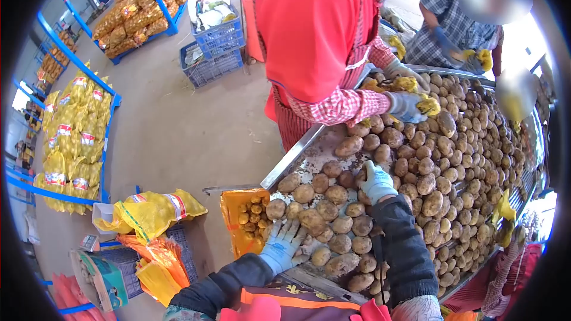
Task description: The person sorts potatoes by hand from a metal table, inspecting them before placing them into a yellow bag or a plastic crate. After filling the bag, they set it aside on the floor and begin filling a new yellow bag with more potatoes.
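My left hand (282,248), in a light blue glove, rests with fingers spread at the near end of a sorting table (309,157), against several potatoes (311,218). Just left of it, an orange bag (231,205) hangs open at the table's end with small potatoes (254,211) inside. Farther up the table, my right hand (378,182), gloved alike, reaches among the potatoes with its fingers apart. A dark potato (360,177) lies by its fingertips; no firm hold on it shows.
Across the table a person in red (315,30) handles potatoes with gloved hands. Another person in a checked shirt (440,21) is at the far side. Blue crates (217,38), filled yellow mesh bags (151,211) and blue racks of sacks (74,134) stand on the left.
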A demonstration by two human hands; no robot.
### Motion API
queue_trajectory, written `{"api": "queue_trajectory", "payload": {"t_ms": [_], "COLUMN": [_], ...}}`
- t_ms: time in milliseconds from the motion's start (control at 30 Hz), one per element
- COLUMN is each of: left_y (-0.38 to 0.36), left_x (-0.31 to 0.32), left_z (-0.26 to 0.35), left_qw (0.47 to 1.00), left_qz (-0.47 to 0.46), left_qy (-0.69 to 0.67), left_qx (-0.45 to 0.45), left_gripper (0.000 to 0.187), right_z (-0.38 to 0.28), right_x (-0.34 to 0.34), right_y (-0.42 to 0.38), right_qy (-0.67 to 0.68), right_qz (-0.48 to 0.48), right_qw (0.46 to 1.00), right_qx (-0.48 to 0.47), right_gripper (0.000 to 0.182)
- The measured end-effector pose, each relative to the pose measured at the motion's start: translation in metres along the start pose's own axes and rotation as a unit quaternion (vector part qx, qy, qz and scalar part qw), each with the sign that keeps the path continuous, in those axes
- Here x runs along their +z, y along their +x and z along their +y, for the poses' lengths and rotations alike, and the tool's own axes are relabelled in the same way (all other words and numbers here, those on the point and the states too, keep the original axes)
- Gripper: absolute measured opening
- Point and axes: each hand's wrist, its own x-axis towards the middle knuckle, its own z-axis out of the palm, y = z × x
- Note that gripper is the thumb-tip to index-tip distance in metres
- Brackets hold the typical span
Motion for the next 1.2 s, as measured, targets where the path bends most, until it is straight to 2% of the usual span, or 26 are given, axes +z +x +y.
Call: {"api": "queue_trajectory", "payload": {"t_ms": [67, 100, 200, 233, 267, 333, 467, 500, 533, 600, 633, 733, 800, 900, 1000, 1067, 1200], "left_y": [-0.002, -0.004, -0.006, -0.007, -0.005, -0.001, 0.012, 0.014, 0.017, 0.02, 0.021, 0.023, 0.022, 0.022, 0.026, 0.026, 0.02], "left_x": [0.002, 0.003, -0.003, -0.006, -0.008, -0.012, -0.008, -0.009, -0.011, -0.01, -0.009, -0.015, -0.016, 0.003, 0.01, 0.021, 0.043], "left_z": [-0.001, -0.003, 0.002, 0.007, 0.008, 0.009, 0.011, 0.012, 0.012, 0.016, 0.018, 0.038, 0.058, 0.072, 0.09, 0.097, 0.108], "left_qw": [1.0, 0.999, 0.996, 0.99, 0.99, 0.986, 0.979, 0.979, 0.973, 0.966, 0.961, 0.951, 0.97, 0.958, 0.955, 0.942, 0.94], "left_qz": [0.02, 0.04, 0.09, 0.143, 0.141, 0.143, 0.181, 0.178, 0.205, 0.224, 0.225, 0.188, 0.095, 0.075, 0.017, 0.012, -0.013], "left_qy": [-0.007, -0.012, -0.015, -0.011, -0.012, 0.003, -0.048, -0.05, -0.054, -0.066, -0.089, -0.15, -0.142, -0.136, -0.114, -0.091, -0.051], "left_qx": [0.008, 0.007, 0.008, 0.005, 0.009, 0.082, 0.076, 0.084, 0.089, 0.109, 0.13, 0.197, 0.175, 0.241, 0.274, 0.322, 0.338], "left_gripper": [0.079, 0.078, 0.071, 0.064, 0.064, 0.064, 0.074, 0.074, 0.075, 0.076, 0.077, 0.077, 0.076, 0.077, 0.08, 0.084, 0.087], "right_z": [0.016, 0.02, 0.03, 0.028, 0.021, 0.01, -0.012, -0.015, -0.011, 0.005, 0.018, 0.056, 0.079, 0.116, 0.159, 0.181, 0.191], "right_x": [-0.004, -0.006, -0.003, -0.002, -0.009, -0.015, -0.026, -0.023, -0.021, -0.021, -0.019, -0.041, -0.058, -0.087, -0.109, -0.123, -0.149], "right_y": [-0.003, -0.013, -0.04, -0.048, -0.057, -0.073, -0.098, -0.111, -0.122, -0.143, -0.153, -0.199, -0.233, -0.288, -0.343, -0.371, -0.401], "right_qy": [-0.007, 0.005, 0.177, 0.179, 0.218, 0.237, 0.289, 0.328, 0.353, 0.14, 0.109, 0.083, 0.017, -0.045, -0.032, -0.051, -0.077], "right_qz": [-0.096, -0.087, -0.084, -0.08, -0.145, -0.175, -0.23, -0.074, 0.086, 0.162, 0.199, 0.195, 0.206, 0.221, 0.21, 0.214, 0.217], "right_qw": [0.995, 0.996, 0.98, 0.979, 0.965, 0.949, 0.925, 0.932, 0.915, 0.959, 0.958, 0.973, 0.977, 0.974, 0.972, 0.97, 0.968], "right_qx": [0.014, 0.015, -0.042, -0.047, -0.033, -0.115, -0.084, -0.133, -0.177, -0.183, -0.177, -0.097, -0.046, 0.029, 0.102, 0.1, 0.101], "right_gripper": [0.048, 0.051, 0.031, 0.025, 0.026, 0.024, 0.033, 0.044, 0.054, 0.071, 0.074, 0.072, 0.07, 0.07, 0.067, 0.065, 0.066]}}
